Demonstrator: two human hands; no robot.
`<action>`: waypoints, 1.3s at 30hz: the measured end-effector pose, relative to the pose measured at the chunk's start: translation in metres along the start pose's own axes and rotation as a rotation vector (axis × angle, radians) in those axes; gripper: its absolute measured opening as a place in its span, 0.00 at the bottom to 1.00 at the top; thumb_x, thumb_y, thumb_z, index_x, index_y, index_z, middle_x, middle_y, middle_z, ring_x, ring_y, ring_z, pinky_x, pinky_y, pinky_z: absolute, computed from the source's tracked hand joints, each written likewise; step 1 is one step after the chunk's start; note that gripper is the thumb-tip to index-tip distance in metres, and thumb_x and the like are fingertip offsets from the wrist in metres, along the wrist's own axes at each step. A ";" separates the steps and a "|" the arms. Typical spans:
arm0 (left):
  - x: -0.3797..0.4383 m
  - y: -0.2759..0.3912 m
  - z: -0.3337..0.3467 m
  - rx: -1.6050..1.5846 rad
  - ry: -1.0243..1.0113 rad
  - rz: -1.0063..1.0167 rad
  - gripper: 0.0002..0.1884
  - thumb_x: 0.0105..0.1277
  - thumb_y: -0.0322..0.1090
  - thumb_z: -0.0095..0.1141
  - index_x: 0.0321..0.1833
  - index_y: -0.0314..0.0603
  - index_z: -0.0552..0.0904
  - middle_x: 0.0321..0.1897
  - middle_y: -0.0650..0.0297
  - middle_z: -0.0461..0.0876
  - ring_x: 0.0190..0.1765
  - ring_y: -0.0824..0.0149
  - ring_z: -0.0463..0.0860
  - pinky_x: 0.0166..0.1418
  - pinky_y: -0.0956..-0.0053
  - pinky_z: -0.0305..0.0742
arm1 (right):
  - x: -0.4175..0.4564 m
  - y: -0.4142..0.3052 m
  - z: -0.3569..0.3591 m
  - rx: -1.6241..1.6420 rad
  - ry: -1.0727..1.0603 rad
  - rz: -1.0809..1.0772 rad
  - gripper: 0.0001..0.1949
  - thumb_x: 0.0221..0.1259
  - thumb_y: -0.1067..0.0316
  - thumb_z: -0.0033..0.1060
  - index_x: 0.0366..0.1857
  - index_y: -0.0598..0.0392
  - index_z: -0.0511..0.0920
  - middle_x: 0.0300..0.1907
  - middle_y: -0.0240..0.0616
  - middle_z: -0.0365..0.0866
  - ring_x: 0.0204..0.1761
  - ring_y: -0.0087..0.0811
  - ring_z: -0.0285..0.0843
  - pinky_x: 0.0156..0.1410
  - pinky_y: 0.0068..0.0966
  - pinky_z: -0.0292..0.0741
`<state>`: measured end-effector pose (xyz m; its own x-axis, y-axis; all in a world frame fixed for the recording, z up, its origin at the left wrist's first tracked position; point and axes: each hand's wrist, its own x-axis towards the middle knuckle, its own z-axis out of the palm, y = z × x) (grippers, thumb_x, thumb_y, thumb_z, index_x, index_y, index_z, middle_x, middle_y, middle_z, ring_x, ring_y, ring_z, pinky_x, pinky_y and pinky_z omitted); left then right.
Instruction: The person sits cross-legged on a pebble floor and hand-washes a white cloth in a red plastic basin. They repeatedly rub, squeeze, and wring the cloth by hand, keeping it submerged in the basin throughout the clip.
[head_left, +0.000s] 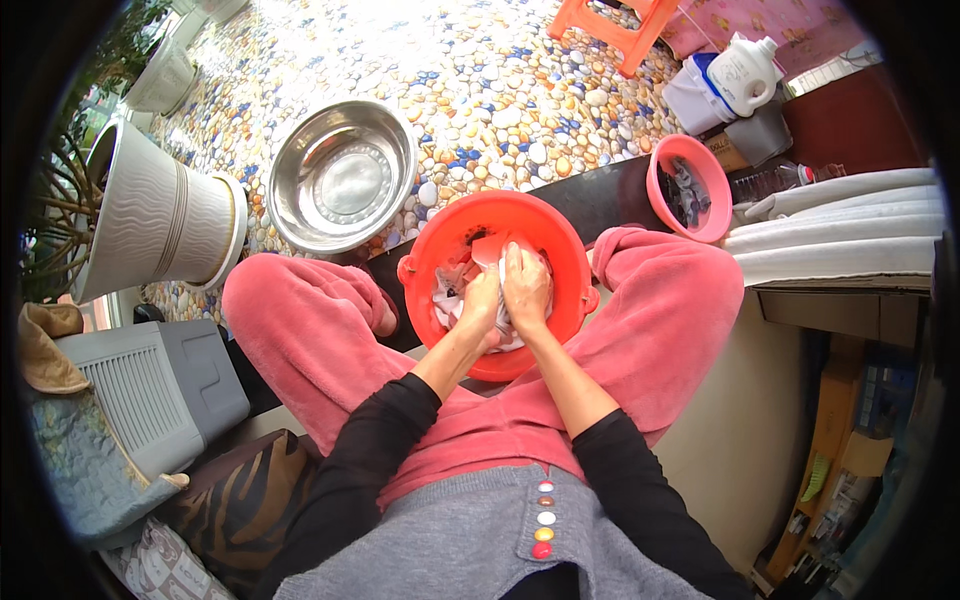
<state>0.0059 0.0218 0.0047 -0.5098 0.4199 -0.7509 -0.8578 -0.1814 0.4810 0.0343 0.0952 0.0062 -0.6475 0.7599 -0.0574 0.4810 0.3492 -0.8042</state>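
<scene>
Between my knees stands a red plastic bucket (491, 206) with pale, partly patterned wet-looking cloth (450, 292) bunched inside. My left hand (482, 300) and my right hand (526, 285) meet over the middle of the bucket, both gripping the cloth. A fold of it sticks up between them. A flat pinkish-red piece (489, 249) shows just beyond the fingers; what it is I cannot tell. Dark specks mark the bucket's inner wall behind it. My palms and most of my fingertips are hidden from above.
A shiny metal basin (352, 180) lies ahead on the pebble-patterned floor (480, 90). At the right, a pink basin (726, 214) holds dark cloth. White jug (746, 75), tub (694, 94) and orange stool (637, 45) stand beyond. A white planter (150, 217) and grey plastic box (161, 390) flank my left.
</scene>
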 end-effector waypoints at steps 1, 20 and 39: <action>-0.004 -0.001 0.002 -0.020 -0.020 -0.036 0.15 0.79 0.46 0.43 0.46 0.43 0.78 0.36 0.65 0.81 0.35 0.68 0.80 0.40 0.68 0.78 | 0.003 0.005 0.001 0.028 0.006 0.020 0.20 0.71 0.53 0.50 0.31 0.61 0.81 0.31 0.61 0.80 0.36 0.59 0.79 0.41 0.48 0.72; 0.012 0.037 -0.013 -0.076 -0.168 -0.149 0.19 0.76 0.45 0.48 0.54 0.36 0.80 0.50 0.53 0.85 0.51 0.56 0.85 0.59 0.58 0.80 | 0.013 0.041 -0.005 0.189 -0.017 0.251 0.23 0.70 0.49 0.53 0.30 0.64 0.79 0.26 0.52 0.79 0.32 0.38 0.77 0.43 0.40 0.71; 0.053 0.012 -0.060 -0.105 -0.401 -0.122 0.14 0.77 0.48 0.46 0.36 0.51 0.78 0.29 0.66 0.79 0.35 0.68 0.80 0.42 0.68 0.80 | -0.034 -0.031 -0.004 0.030 -0.084 -0.113 0.15 0.69 0.54 0.52 0.32 0.53 0.80 0.22 0.54 0.79 0.28 0.59 0.79 0.39 0.47 0.75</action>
<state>-0.0353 -0.0116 -0.0568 -0.3565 0.7522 -0.5542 -0.9226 -0.1899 0.3358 0.0436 0.0610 0.0350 -0.7447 0.6673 -0.0139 0.3851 0.4126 -0.8255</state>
